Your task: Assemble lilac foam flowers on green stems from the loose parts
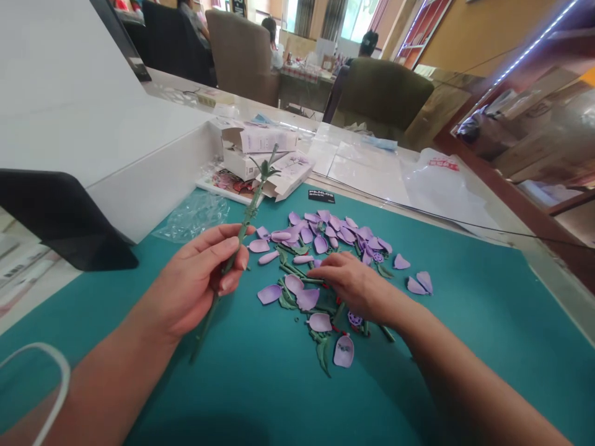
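Upright and slightly tilted, a long green plastic flower stem [251,212] is gripped in my left hand [199,272]; leafy pieces show near its top. My right hand [351,279] is low over a spread of loose parts, its fingers bent down and drawn together; anything between the fingertips is hidden. Around it lie purple petal pieces [320,244], green leaf pieces [323,356], short green rods [385,333] and a purple wheel-shaped piece [354,318]. Closest to me, a pale petal piece [344,352] holds tiny dark bits.
A green mat [223,396] covers the table. Behind the parts are a black card [321,196], opened cartons [290,173] and a clear plastic bag [195,217]. A large white box [149,173] and black panel [65,217] stand left. Other people sit at the back.
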`<state>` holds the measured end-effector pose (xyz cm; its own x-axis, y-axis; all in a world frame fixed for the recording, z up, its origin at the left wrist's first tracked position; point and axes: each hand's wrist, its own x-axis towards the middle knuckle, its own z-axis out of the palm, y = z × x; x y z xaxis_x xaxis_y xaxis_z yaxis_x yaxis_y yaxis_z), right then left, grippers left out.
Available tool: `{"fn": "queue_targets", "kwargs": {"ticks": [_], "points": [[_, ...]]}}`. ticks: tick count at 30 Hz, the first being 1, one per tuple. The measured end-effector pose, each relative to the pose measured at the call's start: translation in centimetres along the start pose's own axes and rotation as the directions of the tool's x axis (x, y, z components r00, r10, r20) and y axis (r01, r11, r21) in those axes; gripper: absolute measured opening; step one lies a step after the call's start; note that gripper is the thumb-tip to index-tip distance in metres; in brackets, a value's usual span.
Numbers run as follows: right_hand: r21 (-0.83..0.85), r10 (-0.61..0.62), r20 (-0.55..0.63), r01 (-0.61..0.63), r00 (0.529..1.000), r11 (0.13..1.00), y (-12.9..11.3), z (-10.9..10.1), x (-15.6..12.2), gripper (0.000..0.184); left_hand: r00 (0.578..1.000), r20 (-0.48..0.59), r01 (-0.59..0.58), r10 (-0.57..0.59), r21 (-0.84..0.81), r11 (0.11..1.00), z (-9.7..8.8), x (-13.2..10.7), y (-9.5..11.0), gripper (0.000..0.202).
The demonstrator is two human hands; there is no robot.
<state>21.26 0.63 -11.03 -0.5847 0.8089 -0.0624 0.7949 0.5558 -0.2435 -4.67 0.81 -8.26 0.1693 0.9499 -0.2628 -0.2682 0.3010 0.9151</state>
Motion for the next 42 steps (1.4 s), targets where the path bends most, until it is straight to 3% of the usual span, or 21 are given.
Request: {"fn": "queue_targets", "kwargs": {"ticks": [4, 13, 27, 35, 42], "points": [[-0.005, -0.073, 0.144, 0.074, 0.987, 0.997, -2.2, 0.2, 0.6, 0.049, 1.0, 0.01, -0.014, 0.014, -0.002, 1.0, -0.1, 0.0, 0.0, 0.018], [-0.016, -0.043, 0.207, 0.047, 0.977, 0.999, -1.3, 0.6, -0.4, 0.047, 0.999, 0.029, -0.03, 0.03, -0.006, 1.0, 0.1, -0.1, 0.3, 0.016], [0.018, 0.027, 0.098, -0.029, 0.995, 0.999, -0.2, 0.5, -1.3, 0.048, 0.999, 0.024, -0.037, 0.038, -0.026, 0.999, -0.2, 0.2, -0.1, 0.016], [-0.071, 0.114, -0.035, -0.116, 0.993, 0.991, 0.6, 1.2, -1.2, 0.045, 0.997, 0.052, -0.059, 0.059, -0.002, 0.998, -0.3, 0.2, -0.3, 0.015], [0.101, -0.04, 0.077, 0.032, 0.996, 0.994, -1.3, 1.0, -1.6, 0.031, 0.997, 0.059, -0.057, 0.057, -0.002, 0.998, -0.4, 0.3, -0.4, 0.015]]}}
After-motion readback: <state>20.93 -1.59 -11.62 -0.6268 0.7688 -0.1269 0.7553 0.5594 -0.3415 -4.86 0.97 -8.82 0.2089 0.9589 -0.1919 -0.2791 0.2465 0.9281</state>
